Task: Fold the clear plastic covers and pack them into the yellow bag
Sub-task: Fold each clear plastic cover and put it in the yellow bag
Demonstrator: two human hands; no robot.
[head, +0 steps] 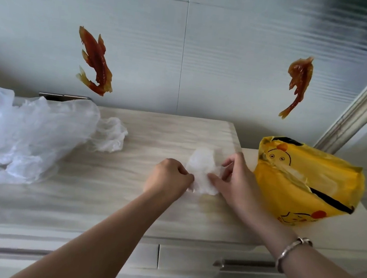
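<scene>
My pale wood-grain worktop [149, 202] carries a loose heap of clear plastic covers [28, 137] far left, filmy and crumpled. The yellow bag [303, 184], glossy with a duck print, slumps at right, just beside my right hand [234, 182]. Between that and my left hand [169, 178], both hands pinch one small folded cover [202, 169]; the bag lies right of it.

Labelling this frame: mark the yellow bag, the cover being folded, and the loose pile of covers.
yellow bag [289, 194], head view, on its front panel.
cover being folded [201, 167], head view, on its bunched middle between the hands.
loose pile of covers [28, 137], head view, on its crumpled centre.
</scene>
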